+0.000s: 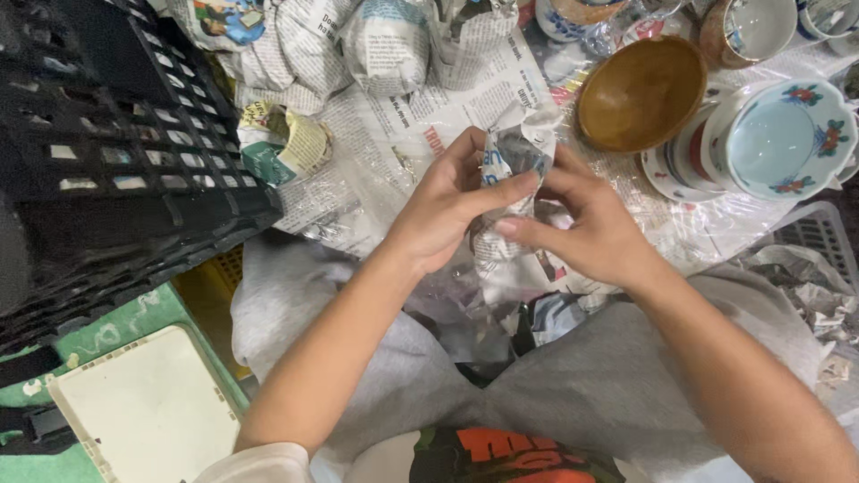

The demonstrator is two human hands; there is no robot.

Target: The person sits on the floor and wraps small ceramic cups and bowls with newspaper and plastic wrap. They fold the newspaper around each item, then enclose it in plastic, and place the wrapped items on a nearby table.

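bundle: newspaper-wrapped item (512, 174), over the lap; long axis upright, crumpled top pointing away
left hand (445, 207): grip closed on its left side
right hand (591, 228): grip closed on its right side
nearby: wooden bowl (640, 92); painted porcelain bowl (777, 139)

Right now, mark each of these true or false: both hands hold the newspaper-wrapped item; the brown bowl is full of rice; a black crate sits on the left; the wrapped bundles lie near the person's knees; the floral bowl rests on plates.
1. Both hands, left hand and right hand, hold the newspaper-wrapped item. True.
2. The brown bowl is full of rice. False: it is empty.
3. A black crate sits on the left. True.
4. The wrapped bundles lie near the knees. False: they lie at the far edge.
5. The floral bowl rests on plates. True.
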